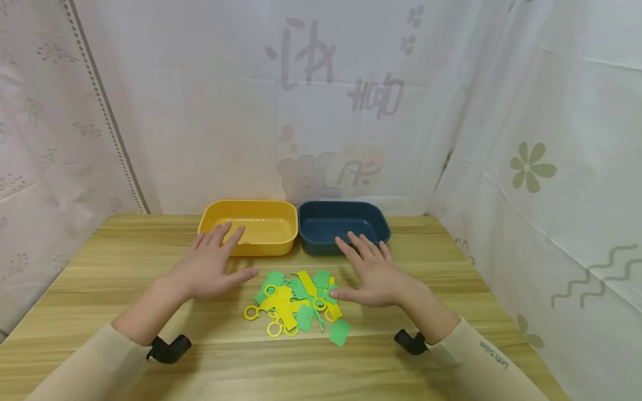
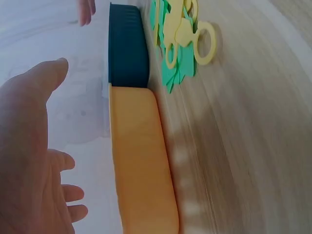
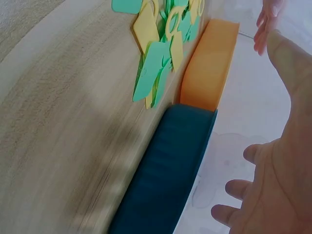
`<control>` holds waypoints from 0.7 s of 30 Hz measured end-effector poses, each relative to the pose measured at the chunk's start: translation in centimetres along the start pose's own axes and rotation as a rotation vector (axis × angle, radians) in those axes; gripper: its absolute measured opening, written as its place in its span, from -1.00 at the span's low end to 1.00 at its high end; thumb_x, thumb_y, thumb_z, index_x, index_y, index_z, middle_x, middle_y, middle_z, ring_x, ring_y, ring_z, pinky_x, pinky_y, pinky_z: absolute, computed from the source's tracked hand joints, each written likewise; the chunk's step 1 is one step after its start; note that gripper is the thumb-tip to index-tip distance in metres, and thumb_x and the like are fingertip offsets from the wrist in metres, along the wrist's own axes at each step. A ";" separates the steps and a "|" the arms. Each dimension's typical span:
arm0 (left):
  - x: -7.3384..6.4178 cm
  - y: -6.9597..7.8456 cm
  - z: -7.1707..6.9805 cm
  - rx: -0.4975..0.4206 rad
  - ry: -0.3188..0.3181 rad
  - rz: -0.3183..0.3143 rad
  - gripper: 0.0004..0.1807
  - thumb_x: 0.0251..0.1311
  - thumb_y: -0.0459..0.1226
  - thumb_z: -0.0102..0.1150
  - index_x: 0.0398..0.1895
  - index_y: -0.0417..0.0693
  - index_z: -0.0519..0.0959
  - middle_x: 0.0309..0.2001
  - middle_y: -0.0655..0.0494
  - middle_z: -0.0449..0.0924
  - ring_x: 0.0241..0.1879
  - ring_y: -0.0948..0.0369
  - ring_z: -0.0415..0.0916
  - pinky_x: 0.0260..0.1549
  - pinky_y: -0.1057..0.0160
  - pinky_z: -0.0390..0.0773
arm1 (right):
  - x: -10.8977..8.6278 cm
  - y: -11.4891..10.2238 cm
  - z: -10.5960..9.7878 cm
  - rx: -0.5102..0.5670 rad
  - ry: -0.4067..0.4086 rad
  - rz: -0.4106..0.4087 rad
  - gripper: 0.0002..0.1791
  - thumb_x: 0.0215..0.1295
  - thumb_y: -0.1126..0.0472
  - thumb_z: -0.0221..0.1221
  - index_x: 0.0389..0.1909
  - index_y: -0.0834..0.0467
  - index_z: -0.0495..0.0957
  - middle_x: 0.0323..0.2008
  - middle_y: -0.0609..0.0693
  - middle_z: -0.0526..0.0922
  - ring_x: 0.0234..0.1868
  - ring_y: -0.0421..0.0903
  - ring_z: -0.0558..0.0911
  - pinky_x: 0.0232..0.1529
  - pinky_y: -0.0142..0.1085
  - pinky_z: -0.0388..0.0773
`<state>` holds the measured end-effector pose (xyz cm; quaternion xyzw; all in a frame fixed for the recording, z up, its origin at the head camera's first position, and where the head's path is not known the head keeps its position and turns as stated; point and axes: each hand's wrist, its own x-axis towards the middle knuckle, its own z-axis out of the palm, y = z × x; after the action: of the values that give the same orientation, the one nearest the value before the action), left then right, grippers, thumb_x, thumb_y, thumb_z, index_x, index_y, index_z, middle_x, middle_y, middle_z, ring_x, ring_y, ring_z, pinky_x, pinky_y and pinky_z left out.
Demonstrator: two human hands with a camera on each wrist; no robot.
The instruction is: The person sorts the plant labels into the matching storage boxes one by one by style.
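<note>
A loose pile of flat plastic tags lies mid-table, yellow tags (image 1: 283,313) with ring ends mixed among green tags (image 1: 305,318). My left hand (image 1: 209,266) hovers left of the pile, fingers spread and holding nothing, its fingertips overlapping the yellow bin (image 1: 261,249) in the head view. On the other side my right hand (image 1: 377,275) is spread as well, with nothing in it; its thumb overlaps the pile's right edge in that view. Behind the pile stands a dark blue bin (image 1: 326,248), side by side with the yellow one. Both wrist views show these hands above the tabletop.
The wooden table (image 1: 241,367) ends at a pale printed curtain (image 1: 210,111) behind the bins. More curtain (image 1: 567,223) hangs along the right side. A black wrist mount (image 1: 170,349) sticks out below the left cuff, and another black mount (image 1: 411,341) below the right.
</note>
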<state>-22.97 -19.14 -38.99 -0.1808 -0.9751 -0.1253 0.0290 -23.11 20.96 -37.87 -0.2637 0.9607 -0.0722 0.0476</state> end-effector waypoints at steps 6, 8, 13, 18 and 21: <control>0.7 -1.0 -0.2 -0.052 0.027 -0.039 0.16 0.50 0.47 -0.08 0.80 -0.18 0.01 0.73 -0.41 0.01 0.68 -0.42 0.02 0.62 -0.50 -0.02 | 0.1 0.1 0.1 -0.016 0.012 0.004 0.25 0.38 -0.63 0.12 0.84 -0.07 -0.13 0.82 0.18 -0.14 0.79 0.35 -0.06 0.62 0.55 -0.15; 1.3 -1.7 -0.2 -0.078 0.063 -0.063 0.08 0.60 0.36 -0.07 0.75 -0.32 0.05 0.67 -0.49 0.11 0.62 -0.45 0.13 0.58 -0.48 0.13 | 0.3 0.2 0.1 -0.019 0.020 0.001 0.23 0.39 -0.63 0.11 0.83 -0.06 -0.12 0.81 0.17 -0.13 0.79 0.34 -0.04 0.63 0.53 -0.14; 3.4 -4.4 -0.7 -0.114 0.122 -0.186 -0.09 0.72 0.14 -0.15 0.67 -0.51 0.10 0.52 -0.63 0.23 0.45 -0.50 0.35 0.37 -0.46 0.46 | 0.6 0.0 0.0 -0.017 0.030 -0.014 0.23 0.40 -0.62 0.10 0.83 -0.05 -0.12 0.81 0.17 -0.11 0.79 0.33 -0.03 0.65 0.50 -0.14; 5.3 -7.2 -1.2 -0.103 0.063 -0.362 -0.13 0.70 0.10 -0.26 0.65 -0.54 0.10 0.51 -0.66 0.18 0.37 -0.52 0.42 0.15 -0.48 0.59 | 0.7 -0.3 -0.3 -0.017 0.028 -0.023 0.23 0.41 -0.60 0.12 0.83 -0.03 -0.12 0.81 0.18 -0.10 0.79 0.33 -0.03 0.65 0.51 -0.14; 6.1 -8.6 -1.4 -0.103 0.019 -0.421 -0.13 0.68 0.09 -0.28 0.57 -0.59 0.16 0.45 -0.68 0.27 0.33 -0.53 0.45 0.09 -0.48 0.62 | 0.9 -0.4 -0.3 -0.016 0.023 -0.027 0.23 0.40 -0.61 0.12 0.83 -0.03 -0.12 0.81 0.18 -0.11 0.79 0.33 -0.03 0.65 0.51 -0.14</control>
<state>-31.70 -25.16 -38.99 0.0268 -0.9833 -0.1801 0.0021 -23.69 20.22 -37.52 -0.2762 0.9581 -0.0680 0.0334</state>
